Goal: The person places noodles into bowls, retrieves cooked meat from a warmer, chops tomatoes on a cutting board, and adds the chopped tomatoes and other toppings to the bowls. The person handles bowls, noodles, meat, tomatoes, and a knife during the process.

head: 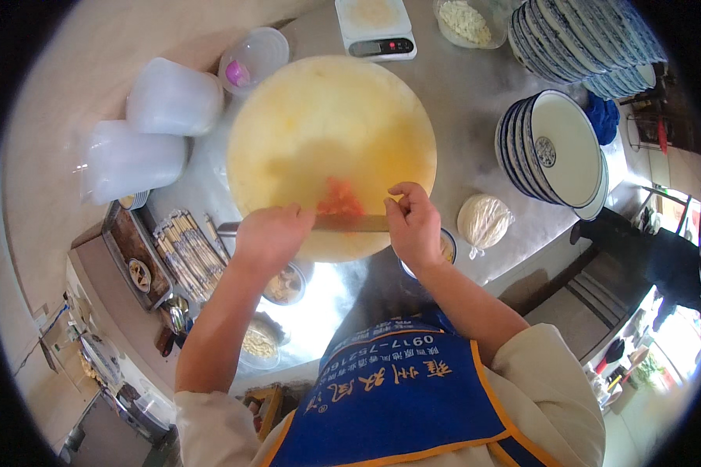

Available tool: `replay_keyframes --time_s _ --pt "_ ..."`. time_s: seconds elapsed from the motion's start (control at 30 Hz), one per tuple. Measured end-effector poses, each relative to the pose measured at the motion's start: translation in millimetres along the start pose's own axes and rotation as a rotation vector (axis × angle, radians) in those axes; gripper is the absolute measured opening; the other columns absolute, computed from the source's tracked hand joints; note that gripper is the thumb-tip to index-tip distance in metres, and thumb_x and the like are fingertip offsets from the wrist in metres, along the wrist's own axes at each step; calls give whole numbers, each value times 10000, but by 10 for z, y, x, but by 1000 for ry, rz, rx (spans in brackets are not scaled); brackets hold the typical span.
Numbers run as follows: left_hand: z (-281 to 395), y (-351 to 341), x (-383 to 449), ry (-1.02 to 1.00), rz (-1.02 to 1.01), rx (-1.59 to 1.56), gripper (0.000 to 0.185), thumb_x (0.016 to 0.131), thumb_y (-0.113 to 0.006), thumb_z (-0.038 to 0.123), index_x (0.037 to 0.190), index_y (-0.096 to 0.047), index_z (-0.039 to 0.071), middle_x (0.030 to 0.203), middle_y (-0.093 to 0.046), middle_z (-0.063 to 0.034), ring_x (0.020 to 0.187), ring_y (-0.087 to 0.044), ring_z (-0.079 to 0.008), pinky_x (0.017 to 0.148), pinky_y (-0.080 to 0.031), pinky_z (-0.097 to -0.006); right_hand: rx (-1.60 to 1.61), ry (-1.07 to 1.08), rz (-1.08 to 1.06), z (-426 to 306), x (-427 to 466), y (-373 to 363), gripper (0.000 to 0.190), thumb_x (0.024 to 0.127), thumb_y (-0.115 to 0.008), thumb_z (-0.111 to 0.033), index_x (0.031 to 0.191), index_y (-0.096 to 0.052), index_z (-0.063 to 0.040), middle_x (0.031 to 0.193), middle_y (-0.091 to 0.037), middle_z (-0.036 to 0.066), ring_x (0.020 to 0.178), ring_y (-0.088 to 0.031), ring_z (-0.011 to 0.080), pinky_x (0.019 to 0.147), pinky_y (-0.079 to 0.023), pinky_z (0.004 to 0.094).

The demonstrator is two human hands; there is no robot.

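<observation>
A large knife [350,223], probably a cleaver seen edge-on, lies crosswise over the near part of a round, yellowish chopping board [327,117]. My left hand [276,236] is closed around it at the handle side, and the metal handle end sticks out to the left. At the blade's right end my right hand [413,225] grips with curled fingers, its thumb near the blade. Just beyond the blade lies a small heap of chopped red food [340,198], blurred; I cannot tell which kind. The blade's lower edge is hidden.
Stacked bowls [564,149] and a bagged pale ball [483,222] stand right. A digital scale [380,29] is beyond the board. Plastic tubs [172,96], wrapped chopsticks [190,254] and a metal tray [114,233] are left. Small bowls [286,286] sit near my forearms.
</observation>
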State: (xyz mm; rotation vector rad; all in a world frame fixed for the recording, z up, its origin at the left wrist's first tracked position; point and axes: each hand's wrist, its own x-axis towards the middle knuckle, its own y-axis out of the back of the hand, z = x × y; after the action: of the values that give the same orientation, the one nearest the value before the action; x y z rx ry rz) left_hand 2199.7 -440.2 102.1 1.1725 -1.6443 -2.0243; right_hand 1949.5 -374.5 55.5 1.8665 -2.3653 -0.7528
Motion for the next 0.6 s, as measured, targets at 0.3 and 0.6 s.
replay_keyframes --time_s 0.3,0.6 --pt "-67 392 59 -64 55 35 64 827 -658 133 882 -628 117 816 -655 -71 791 -716 -279 686 -581 -429 113 -77 69 -117 -53 40 150 958 -688 -64 1086 -636 -8 706 -611 89 609 -555 176 614 -477 325" --pt "-395 210 642 -161 33 67 68 865 -611 96 918 -651 109 907 -705 -95 880 -717 -319 757 -578 -465 115 -140 181 -63 143 -140 156 952 -688 -87 1082 -638 -19 717 -612 87 640 -591 183 629 -488 337"
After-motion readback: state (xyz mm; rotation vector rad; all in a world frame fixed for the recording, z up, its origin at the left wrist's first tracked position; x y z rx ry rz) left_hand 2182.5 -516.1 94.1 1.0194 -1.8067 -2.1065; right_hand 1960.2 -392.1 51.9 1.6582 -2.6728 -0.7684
